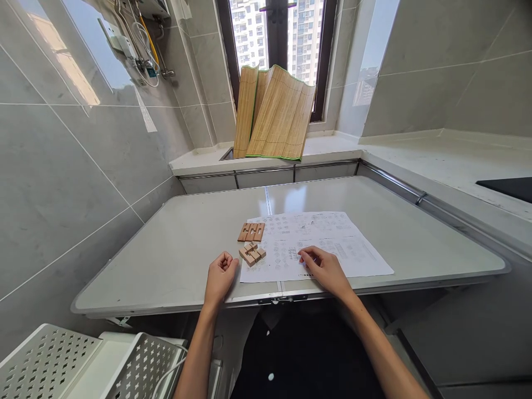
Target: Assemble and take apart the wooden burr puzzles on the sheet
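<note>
My left hand (221,277) rests on the table in a loose fist, just left of the wooden pieces, with nothing seen in it. Over the printed sheet (361,255), my right hand (325,270) has its fingers curled and shows nothing held. A small cluster of interlocked light wooden blocks (252,254) lies near my left hand, at the sheet's left edge. Just behind it, several flat, notched reddish-brown wooden pieces (251,232) lie side by side. Small line drawings cover the sheet, too fine to read.
The white folding table (166,249) has a seam down its middle and a metal latch (282,300) at the front. A folded bamboo mat (282,116) leans by the window. White perforated baskets (50,360) stand low at the left. Tiled walls (70,194) flank the table.
</note>
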A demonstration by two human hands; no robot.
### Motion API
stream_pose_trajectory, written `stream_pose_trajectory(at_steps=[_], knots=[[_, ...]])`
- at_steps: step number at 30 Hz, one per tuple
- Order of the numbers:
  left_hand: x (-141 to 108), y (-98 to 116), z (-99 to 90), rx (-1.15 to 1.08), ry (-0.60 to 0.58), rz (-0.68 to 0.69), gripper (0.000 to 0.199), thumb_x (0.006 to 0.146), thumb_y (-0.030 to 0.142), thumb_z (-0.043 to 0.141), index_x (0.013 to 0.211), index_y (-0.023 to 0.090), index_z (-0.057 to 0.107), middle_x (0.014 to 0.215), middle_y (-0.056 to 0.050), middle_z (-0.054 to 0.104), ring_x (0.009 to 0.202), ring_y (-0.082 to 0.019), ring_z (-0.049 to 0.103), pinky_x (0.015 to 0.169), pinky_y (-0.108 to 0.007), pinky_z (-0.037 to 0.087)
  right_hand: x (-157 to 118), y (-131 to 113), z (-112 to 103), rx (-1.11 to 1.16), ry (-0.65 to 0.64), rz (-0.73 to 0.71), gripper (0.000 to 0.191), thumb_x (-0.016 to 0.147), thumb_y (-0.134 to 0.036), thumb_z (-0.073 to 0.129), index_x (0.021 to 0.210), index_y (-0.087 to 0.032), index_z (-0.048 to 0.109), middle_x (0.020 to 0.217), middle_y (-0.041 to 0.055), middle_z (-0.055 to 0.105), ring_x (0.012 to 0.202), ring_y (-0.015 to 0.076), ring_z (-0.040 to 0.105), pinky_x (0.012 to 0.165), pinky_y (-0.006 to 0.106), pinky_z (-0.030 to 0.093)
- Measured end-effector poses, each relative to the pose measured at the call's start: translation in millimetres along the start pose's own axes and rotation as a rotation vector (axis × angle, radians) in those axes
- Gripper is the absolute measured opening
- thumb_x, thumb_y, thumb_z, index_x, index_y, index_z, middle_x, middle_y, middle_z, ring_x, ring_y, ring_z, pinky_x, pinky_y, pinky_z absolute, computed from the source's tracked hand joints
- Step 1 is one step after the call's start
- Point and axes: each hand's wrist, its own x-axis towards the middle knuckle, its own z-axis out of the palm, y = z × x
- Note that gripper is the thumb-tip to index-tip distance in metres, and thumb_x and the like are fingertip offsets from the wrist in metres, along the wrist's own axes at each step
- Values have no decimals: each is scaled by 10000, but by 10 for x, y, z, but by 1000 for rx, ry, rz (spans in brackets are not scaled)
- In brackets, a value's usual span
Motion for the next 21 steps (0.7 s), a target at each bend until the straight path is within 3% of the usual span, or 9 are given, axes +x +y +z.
stream_pose_trajectory(at_steps=[21], knots=[[-27, 43, 3, 20, -23, -29, 302, 786, 367, 599, 651, 221, 372, 608, 71, 329, 564, -102, 342, 565, -197, 316, -3, 48, 14, 36, -11, 16, 392, 943, -569, 531, 924, -227, 719, 822, 47, 751, 646, 189, 596, 639, 311, 466]])
